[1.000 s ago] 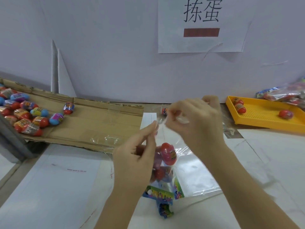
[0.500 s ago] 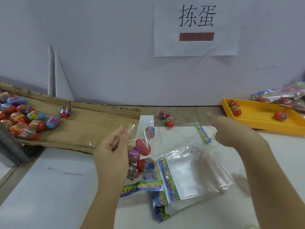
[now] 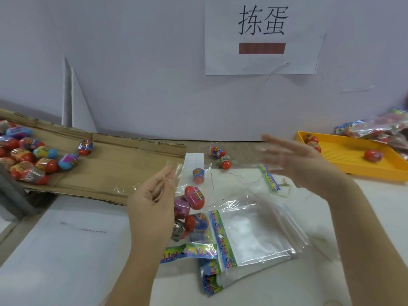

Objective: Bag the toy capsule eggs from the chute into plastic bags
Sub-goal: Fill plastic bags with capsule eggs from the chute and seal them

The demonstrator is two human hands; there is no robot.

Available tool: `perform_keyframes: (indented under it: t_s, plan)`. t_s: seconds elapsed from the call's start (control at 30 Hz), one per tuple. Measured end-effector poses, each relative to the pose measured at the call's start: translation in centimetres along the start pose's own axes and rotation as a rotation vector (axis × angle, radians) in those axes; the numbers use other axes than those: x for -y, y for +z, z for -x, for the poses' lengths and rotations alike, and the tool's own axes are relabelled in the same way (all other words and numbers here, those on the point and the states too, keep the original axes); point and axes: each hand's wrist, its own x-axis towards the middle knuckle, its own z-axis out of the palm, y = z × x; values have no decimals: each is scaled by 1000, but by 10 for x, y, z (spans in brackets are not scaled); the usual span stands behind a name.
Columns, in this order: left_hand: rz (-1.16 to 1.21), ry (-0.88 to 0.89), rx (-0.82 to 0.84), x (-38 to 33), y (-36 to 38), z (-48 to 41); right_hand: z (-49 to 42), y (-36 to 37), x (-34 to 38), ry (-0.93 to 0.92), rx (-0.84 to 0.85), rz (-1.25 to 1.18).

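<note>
My left hand [image 3: 152,204] pinches the top edge of a clear plastic bag [image 3: 194,219] that hangs from it with several capsule eggs inside, its coloured header strip at the bottom. My right hand [image 3: 295,160] hovers open and blurred over the table to the right, holding nothing. A stack of empty bags [image 3: 249,237] with coloured headers lies flat below it. Loose eggs [image 3: 220,156] lie on the table behind. The cardboard chute [image 3: 114,164] at the left carries many eggs [image 3: 28,155].
A yellow tray [image 3: 357,157] with a few eggs stands at the right, filled bags [image 3: 379,127] piled behind it. A white wall with a paper sign [image 3: 260,38] closes the back. A grey post [image 3: 13,195] stands under the chute at the left.
Both hands were together at the bag's mouth. The right hand has let go and swung right, fingers spread. The left hand has lowered the filled bag leftward.
</note>
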Motion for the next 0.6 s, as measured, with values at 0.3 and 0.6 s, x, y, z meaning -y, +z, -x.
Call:
perform_keyframes:
  t_s: [0.3,0.6]
  plan:
    - [8,-33,-31,0,1,2,1,7,8,42,-63,192]
    - [119,-131,-63,-10,3,2,21,12,33,-246,270,277]
